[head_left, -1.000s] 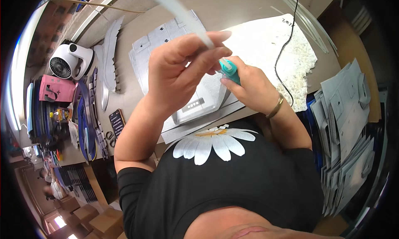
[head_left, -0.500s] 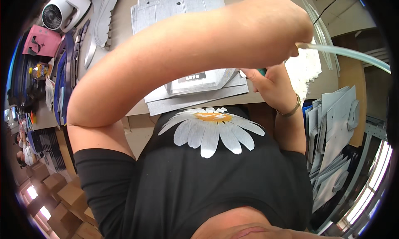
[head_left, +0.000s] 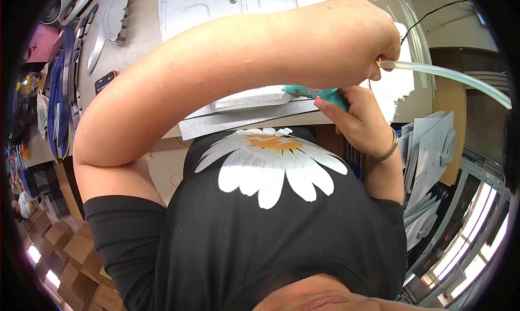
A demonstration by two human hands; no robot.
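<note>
My left forearm reaches across the table to the right. The left hand (head_left: pixel 371 37) is closed round the near end of a long translucent glue stick (head_left: pixel 449 75), which curves off to the right. Lower down, my right hand (head_left: pixel 360 119) grips a teal glue gun (head_left: pixel 336 97), its nozzle pointing left. Below the nozzle lies a grey panel (head_left: pixel 254 116) with a raised grey part (head_left: pixel 249 101) on it, close to the table's front edge. My left forearm covers much of that part, and the back of the gun is partly hidden.
A large grey panel (head_left: pixel 211 2) lies farther back. Left of my arm are a phone (head_left: pixel 105 82) and curved grey strips (head_left: pixel 111 24). More glue sticks (head_left: pixel 414 35) lie behind the white sheet (head_left: pixel 395 89). Grey panels (head_left: pixel 430 148) stand at the right; cardboard boxes (head_left: pixel 84 251) are lower left.
The view has shifted, bringing the phone into sight. The glue gun now shows more, its nozzle out over the raised grey part. My left hand still holds the glue stick's end.
</note>
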